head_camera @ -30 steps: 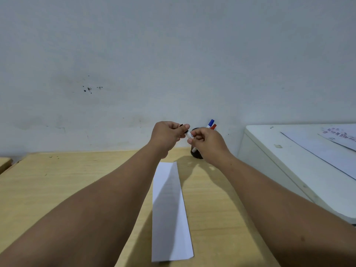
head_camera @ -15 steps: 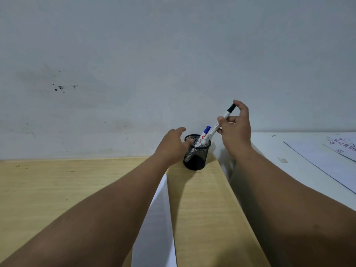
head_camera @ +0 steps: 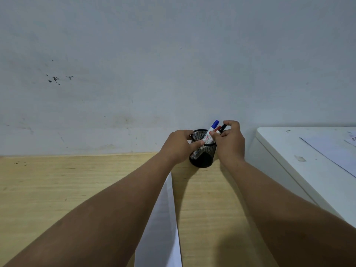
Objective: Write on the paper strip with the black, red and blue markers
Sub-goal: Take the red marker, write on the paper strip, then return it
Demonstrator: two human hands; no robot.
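While my right hand (head_camera: pixel 230 143) pinches the black marker (head_camera: pixel 223 128) near its cap, a light, stiff, slick barrel, my left hand (head_camera: pixel 178 146) clasps the airy mesh pen cup (head_camera: pixel 202 151) alongside; the flimsy paper strip (head_camera: pixel 163 218) lies nearer me.

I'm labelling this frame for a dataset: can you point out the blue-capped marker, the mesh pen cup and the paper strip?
blue-capped marker (head_camera: pixel 215 124): head view, on its blue cap.
mesh pen cup (head_camera: pixel 202 160): head view, on its dark lower wall.
paper strip (head_camera: pixel 163 228): head view, on the bare white middle between the arms.
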